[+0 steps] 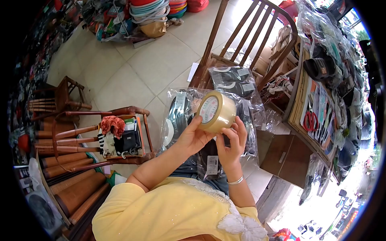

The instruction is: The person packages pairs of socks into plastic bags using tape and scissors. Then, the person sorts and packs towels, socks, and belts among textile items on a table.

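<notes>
A wide roll of clear yellowish packing tape (226,112) is held up in front of me, its printed core facing up and left. My left hand (194,134) grips it from the lower left, with the thumb at its rim. At its lower right side, my right hand (231,146) has bent fingers against the tape; a silver bangle is on that wrist. Below the hands, plastic-wrapped dark slippers (177,110) lie across my lap. A white label (212,164) shows on one pack.
A wooden chair (241,36) with more wrapped slippers (233,76) stands ahead. Red-handled scissors (310,120) lie on the table at right, above a cardboard box (286,156). At left, another chair (108,160) bears clothes; rolled mats (82,193) lie beyond it.
</notes>
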### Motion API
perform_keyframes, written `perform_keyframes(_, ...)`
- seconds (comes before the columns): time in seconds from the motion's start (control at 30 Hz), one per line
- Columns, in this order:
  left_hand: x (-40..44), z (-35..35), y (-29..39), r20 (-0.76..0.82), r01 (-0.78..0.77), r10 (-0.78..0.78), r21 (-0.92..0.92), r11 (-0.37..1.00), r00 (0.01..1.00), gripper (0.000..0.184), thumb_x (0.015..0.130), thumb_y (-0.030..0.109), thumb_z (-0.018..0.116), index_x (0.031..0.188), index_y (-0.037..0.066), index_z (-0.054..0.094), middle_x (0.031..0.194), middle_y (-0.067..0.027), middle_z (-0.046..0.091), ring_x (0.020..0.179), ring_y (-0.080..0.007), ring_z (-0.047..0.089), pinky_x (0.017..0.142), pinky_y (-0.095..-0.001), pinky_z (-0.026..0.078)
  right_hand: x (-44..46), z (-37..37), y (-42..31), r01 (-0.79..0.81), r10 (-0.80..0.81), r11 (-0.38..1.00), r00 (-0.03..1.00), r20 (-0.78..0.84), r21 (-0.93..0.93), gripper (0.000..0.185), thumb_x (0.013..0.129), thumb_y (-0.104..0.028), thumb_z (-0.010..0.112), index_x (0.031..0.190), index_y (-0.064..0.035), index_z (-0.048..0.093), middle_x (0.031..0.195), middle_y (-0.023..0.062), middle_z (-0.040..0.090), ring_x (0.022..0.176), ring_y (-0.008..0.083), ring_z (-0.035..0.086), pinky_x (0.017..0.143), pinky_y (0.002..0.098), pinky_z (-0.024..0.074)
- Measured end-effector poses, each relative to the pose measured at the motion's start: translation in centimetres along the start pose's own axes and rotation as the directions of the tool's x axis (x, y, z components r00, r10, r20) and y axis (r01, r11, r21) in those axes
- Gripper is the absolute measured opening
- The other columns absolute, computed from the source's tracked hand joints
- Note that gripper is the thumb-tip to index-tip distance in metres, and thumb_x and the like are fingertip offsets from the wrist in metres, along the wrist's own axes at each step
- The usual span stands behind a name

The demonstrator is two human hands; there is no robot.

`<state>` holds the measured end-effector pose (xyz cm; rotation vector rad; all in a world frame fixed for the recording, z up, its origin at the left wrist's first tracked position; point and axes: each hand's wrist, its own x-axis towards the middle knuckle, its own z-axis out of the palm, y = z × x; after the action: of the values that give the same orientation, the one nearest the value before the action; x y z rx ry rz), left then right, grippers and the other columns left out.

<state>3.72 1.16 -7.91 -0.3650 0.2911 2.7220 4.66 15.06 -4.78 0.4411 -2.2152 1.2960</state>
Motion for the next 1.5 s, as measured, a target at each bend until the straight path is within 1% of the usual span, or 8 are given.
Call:
perform_keyframes(0.73, -0.3, 0.9, -1.4, -0.064, 0.111, -0.126, -0.197, 0.974, 0.990, 0.045, 0.093, 0.024, 0.057, 0.129, 0.002, 0.042, 0.124, -0.0155, 0.052, 0.116, -0.0258, 0.052, 0.099, -0.0403, 0.045, -1.1, -0.2, 1.4, -0.016, 0.019, 0.992, 1.000, 0.024, -0.129, 0.022, 0.074, 0.000, 0.071, 0.095, -0.0040, 0.064, 0.128, 0.0176, 0.049, 0.105, 0.0299, 0.055, 0.085, 0.0382, 0.0494)
perform_keyframes(0.97, 0.1, 0.4, -2.1, -0.044, 0.090, -0.103, -0.233, 0.968, 0.994, 0.042, 0.093, 0.024, 0.057, 0.125, 0.000, 0.045, 0.119, -0.0160, 0.055, 0.111, -0.0259, 0.055, 0.097, -0.0393, 0.047, 0.9, -0.6, 1.7, 0.144, -0.143, 0.955, 0.989, 0.020, -0.258, 0.025, 0.063, -0.003, 0.076, 0.085, -0.0080, 0.065, 0.090, 0.0087, 0.058, 0.085, 0.0297, 0.056, 0.077, 0.0413, 0.0467)
perform_keyframes(1.17, -1.2, 1.0, -2.0, -0.112, 0.018, 0.005, 0.199, 0.980, 0.994, 0.050, 0.095, 0.024, 0.055, 0.135, 0.004, 0.031, 0.125, -0.0106, 0.050, 0.117, -0.0230, 0.049, 0.103, -0.0435, 0.035, 2.0, -1.8, 1.4, 0.140, -0.127, 0.953, 0.990, 0.067, -0.267, 0.019, 0.069, -0.001, 0.070, 0.084, -0.0057, 0.059, 0.087, 0.0088, 0.056, 0.083, 0.0298, 0.053, 0.072, 0.0396, 0.0457)
perform_keyframes(1.23, -1.4, 0.6, -2.1, -0.138, -0.088, 0.154, 0.395, 0.915, 0.979, 0.067, 0.091, 0.021, 0.061, 0.142, 0.007, 0.021, 0.129, -0.0115, 0.046, 0.122, -0.0230, 0.045, 0.106, -0.0452, 0.028, 2.6, -2.4, 1.0, 0.144, -0.130, 0.957, 0.989, 0.069, -0.253, 0.020, 0.069, -0.001, 0.069, 0.084, -0.0052, 0.058, 0.087, 0.0089, 0.056, 0.084, 0.0299, 0.053, 0.072, 0.0396, 0.0455)
perform_keyframes(1.3, -1.6, 0.6, -1.3, 0.428, -0.463, 0.571, 0.881, -0.092, 0.701, 0.080, 0.084, 0.018, 0.068, 0.145, 0.009, 0.017, 0.134, -0.0134, 0.042, 0.127, -0.0230, 0.039, 0.109, -0.0430, 0.024, 3.3, -3.0, 0.6, 0.160, -0.139, 0.952, 0.986, 0.097, -0.261, 0.021, 0.068, 0.000, 0.069, 0.084, -0.0042, 0.056, 0.087, 0.0093, 0.056, 0.084, 0.0303, 0.053, 0.072, 0.0392, 0.0451)
perform_keyframes(1.33, -1.8, 0.6, -0.5, 0.550, -0.520, 0.428, 0.831, -0.197, 0.717, 0.087, 0.079, 0.015, 0.072, 0.146, 0.008, 0.017, 0.128, -0.0161, 0.050, 0.120, -0.0227, 0.049, 0.103, -0.0388, 0.034, 3.3, -3.1, 0.6, 0.157, -0.129, 0.953, 0.984, 0.123, -0.260, 0.021, 0.068, -0.001, 0.069, 0.084, -0.0049, 0.056, 0.087, 0.0084, 0.057, 0.084, 0.0295, 0.053, 0.073, 0.0389, 0.0440)
perform_keyframes(1.43, -2.5, 1.8, -0.7, 0.274, -0.285, 0.154, 0.957, 0.053, 0.949, 0.079, 0.080, 0.012, 0.070, 0.144, 0.005, 0.023, 0.114, -0.0174, 0.060, 0.103, -0.0224, 0.061, 0.090, -0.0337, 0.047, 3.1, -3.0, -0.1, 0.208, -0.159, 0.948, 0.965, 0.207, -0.242, 0.021, 0.068, -0.004, 0.069, 0.084, -0.0059, 0.056, 0.087, 0.0072, 0.057, 0.085, 0.0283, 0.054, 0.076, 0.0393, 0.0425)
perform_keyframes(1.5, -1.8, 1.3, -1.2, 0.460, -0.458, 0.229, 0.887, -0.065, 0.858, 0.072, 0.082, 0.011, 0.067, 0.142, 0.006, 0.028, 0.101, -0.0170, 0.066, 0.090, -0.0211, 0.066, 0.079, -0.0309, 0.051, 3.0, -2.9, -0.5, 0.242, -0.191, 0.929, 0.961, 0.198, -0.279, 0.022, 0.068, -0.006, 0.070, 0.085, -0.0076, 0.056, 0.088, 0.0056, 0.057, 0.085, 0.0269, 0.054, 0.078, 0.0394, 0.0411)
